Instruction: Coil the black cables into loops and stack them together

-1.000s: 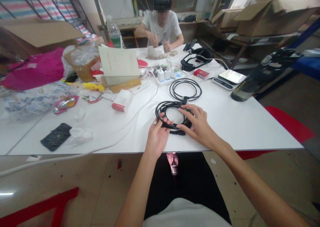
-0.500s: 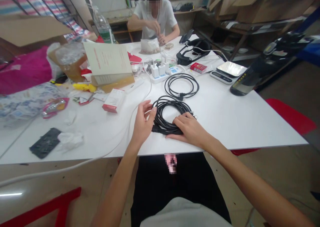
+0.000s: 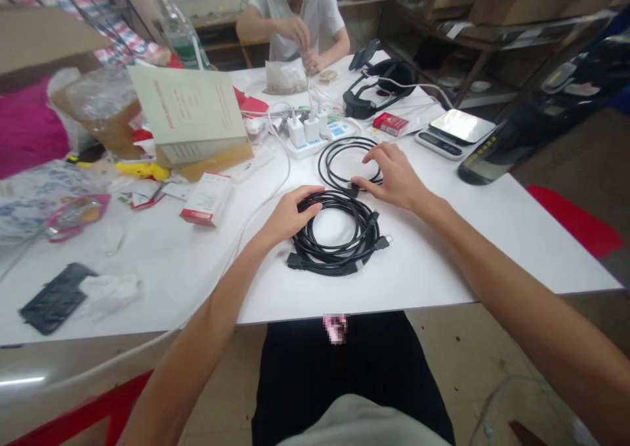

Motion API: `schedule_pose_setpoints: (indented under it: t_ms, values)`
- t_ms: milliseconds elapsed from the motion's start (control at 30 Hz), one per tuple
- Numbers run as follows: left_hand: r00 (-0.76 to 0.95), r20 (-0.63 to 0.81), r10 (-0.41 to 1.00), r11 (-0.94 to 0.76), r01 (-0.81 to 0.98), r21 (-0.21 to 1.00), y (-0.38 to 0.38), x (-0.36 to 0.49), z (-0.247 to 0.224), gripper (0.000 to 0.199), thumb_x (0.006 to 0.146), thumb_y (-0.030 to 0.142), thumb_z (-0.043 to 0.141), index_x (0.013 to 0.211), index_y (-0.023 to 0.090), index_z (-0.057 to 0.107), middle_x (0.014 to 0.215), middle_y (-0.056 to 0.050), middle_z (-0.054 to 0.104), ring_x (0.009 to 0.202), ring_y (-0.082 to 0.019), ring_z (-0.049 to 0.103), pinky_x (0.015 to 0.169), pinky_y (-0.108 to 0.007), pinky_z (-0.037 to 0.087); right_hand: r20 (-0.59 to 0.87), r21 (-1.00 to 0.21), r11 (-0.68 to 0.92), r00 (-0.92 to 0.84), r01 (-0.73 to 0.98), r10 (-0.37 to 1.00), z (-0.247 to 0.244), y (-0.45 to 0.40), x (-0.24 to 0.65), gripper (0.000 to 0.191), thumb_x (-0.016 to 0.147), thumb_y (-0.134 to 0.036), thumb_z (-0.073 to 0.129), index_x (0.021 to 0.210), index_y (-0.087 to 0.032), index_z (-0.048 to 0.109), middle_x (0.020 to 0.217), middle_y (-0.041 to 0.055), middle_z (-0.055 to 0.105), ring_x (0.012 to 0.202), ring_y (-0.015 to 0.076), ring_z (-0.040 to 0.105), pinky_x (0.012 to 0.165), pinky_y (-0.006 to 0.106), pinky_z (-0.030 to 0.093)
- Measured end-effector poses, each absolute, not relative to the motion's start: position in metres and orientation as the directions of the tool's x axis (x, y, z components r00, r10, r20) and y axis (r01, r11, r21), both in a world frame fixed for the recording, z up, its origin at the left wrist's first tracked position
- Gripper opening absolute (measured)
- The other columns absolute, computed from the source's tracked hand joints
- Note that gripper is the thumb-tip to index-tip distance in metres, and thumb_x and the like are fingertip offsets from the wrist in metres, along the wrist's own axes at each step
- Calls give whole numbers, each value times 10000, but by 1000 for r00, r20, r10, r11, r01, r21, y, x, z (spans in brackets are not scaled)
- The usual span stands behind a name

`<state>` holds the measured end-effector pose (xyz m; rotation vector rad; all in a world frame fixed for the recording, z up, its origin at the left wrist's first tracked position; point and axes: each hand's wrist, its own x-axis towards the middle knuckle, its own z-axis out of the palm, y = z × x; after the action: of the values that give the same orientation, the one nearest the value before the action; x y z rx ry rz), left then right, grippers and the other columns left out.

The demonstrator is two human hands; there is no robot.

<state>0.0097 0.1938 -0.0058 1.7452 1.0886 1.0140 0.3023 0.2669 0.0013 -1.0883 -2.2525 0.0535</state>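
Observation:
A thick coil of black cables (image 3: 367, 239) lies on the white table near its front edge, with several plug ends sticking out. My left hand (image 3: 290, 215) is at the coil's upper left, its thumb and fingers closed about the cable strands. Just behind lies a thinner black cable loop (image 3: 322, 164), its connector (image 3: 352, 189) close to the thick coil. Over the right side of that loop is my right hand (image 3: 396, 176), thumb and fingers apart, the thumb tip by the connector.
A white power strip (image 3: 302, 148) with chargers stands behind the loop. To the right are a digital scale (image 3: 445, 141) and a dark bottle (image 3: 512, 131). A red-and-white box (image 3: 207, 200) sits left. Across the table a person (image 3: 295, 33) handles a clear bag (image 3: 285, 77).
My right hand has left the thick coil and moved back to the thinner loop. My left hand has moved onto the thick coil's upper left. The camera view has shifted slightly.

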Motion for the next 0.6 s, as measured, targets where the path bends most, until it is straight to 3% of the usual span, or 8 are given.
schedule_pose_setpoints:
  t_ms: [167, 367, 600]
  values:
    - [317, 197, 928, -299, 317, 900, 189, 9, -7, 491, 886, 283, 812, 1363, 199, 734, 1386, -115, 762, 1307, -301, 705, 1214, -452, 488, 399, -304, 636, -512, 709, 761, -23, 279, 311, 573, 971, -738, 587, 1122, -191, 668, 1129, 158, 681, 1047, 315, 614, 968, 463, 468]
    - [321, 210, 923, -318, 334, 887, 183, 14, -3, 457, 936, 156, 665, 1383, 218, 735, 1416, -81, 750, 1347, -273, 682, 1264, -446, 447, 326, -291, 646, -561, 706, 761, -15, 272, 310, 566, 1027, -732, 496, 1078, -195, 667, 1125, 140, 702, 1046, 290, 616, 959, 434, 411]
    - [346, 184, 920, -258, 179, 949, 182, 16, -6, 450, 943, 161, 670, 1382, 229, 737, 1441, -77, 738, 1402, -276, 654, 1300, -455, 417, 263, -348, 609, -550, 712, 793, -11, 270, 311, 638, 944, -814, 579, 1034, -185, 633, 1102, 124, 696, 1011, 272, 602, 959, 413, 379]
